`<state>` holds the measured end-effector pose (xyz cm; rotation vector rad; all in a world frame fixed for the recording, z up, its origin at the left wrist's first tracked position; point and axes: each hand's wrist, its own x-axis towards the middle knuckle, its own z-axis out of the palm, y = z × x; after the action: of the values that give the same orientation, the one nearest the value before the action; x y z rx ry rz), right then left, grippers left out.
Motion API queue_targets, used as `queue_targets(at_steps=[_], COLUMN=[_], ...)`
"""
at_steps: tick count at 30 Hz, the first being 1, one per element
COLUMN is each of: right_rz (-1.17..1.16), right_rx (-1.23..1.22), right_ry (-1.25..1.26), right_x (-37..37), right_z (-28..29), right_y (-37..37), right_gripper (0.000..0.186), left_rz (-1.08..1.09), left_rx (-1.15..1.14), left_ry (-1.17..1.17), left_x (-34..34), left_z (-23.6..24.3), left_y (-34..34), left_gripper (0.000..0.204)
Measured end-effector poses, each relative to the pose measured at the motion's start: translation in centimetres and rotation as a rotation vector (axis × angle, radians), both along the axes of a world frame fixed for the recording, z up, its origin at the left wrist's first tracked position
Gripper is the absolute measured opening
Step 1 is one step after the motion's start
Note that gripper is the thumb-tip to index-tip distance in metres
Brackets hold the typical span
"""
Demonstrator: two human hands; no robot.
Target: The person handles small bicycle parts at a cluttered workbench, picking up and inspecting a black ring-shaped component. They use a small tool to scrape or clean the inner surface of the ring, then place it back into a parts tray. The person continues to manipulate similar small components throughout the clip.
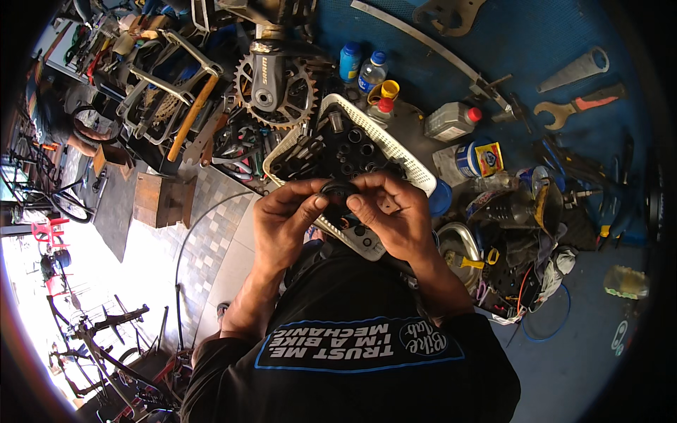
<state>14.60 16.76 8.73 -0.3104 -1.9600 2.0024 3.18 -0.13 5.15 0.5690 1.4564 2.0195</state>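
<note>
Between my two hands I hold a small round black ring-like part (339, 189); its exact kind does not show. My left hand (285, 218) pinches its left edge between thumb and fingers. On the other edge, my right hand (395, 215) grips it the same way, fingers curled. Right beneath my hands lies a cream plastic basket (412, 163) with slotted walls. Inside it are several black sockets and cylindrical parts (356, 144), partly hidden by my hands.
A crank with a toothed chainring (268, 92) stands beyond the basket. Bottles, including a grey one with a red cap (453, 121), crowd the right bench. A wooden-handled hammer (194, 116) lies left. Wrenches (582, 104) hang at the far right. Bicycle frames (106, 345) stand lower left.
</note>
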Motion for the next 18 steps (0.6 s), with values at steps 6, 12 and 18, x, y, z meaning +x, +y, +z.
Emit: queue_targets(at_steps=[6, 12, 18], right_rz=[0.007, 0.045, 0.04], right_rx=[-0.011, -0.03, -0.008], right_ry=[0.051, 0.101, 0.028], right_x=[0.2, -0.2, 0.0], right_z=[-0.7, -0.8, -0.3], right_y=[0.3, 0.2, 0.1], right_gripper=[0.019, 0.018, 0.019], left_rz=[-0.033, -0.024, -0.01], left_rx=[0.024, 0.012, -0.023], left_ry=[0.047, 0.081, 0.111], left_x=[-0.2, 0.1, 0.5], left_z=[0.8, 1.5, 1.7], left_y=[-0.6, -0.8, -0.9], left_gripper=[0.025, 0.026, 0.025])
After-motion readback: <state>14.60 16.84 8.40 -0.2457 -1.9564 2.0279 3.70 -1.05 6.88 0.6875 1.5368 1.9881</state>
